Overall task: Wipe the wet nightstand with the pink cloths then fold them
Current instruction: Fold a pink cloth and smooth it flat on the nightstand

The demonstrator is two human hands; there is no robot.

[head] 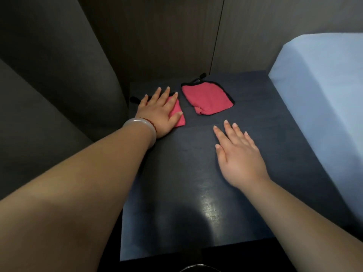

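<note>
no readable text, no labels, brands, nos. or signs anywhere

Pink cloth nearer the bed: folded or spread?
Folded. The right pink cloth lies as a small doubled pad, layers showing at its near corner, on the nightstand.

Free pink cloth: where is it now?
Head view: the free pink cloth lies near the back of the nightstand, just right of the left hand pressing the other cloth, beyond the right hand.

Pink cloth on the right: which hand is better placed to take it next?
The right hand: open, free, close to the right cloth. The left hand rests flat on the left cloth.
</note>
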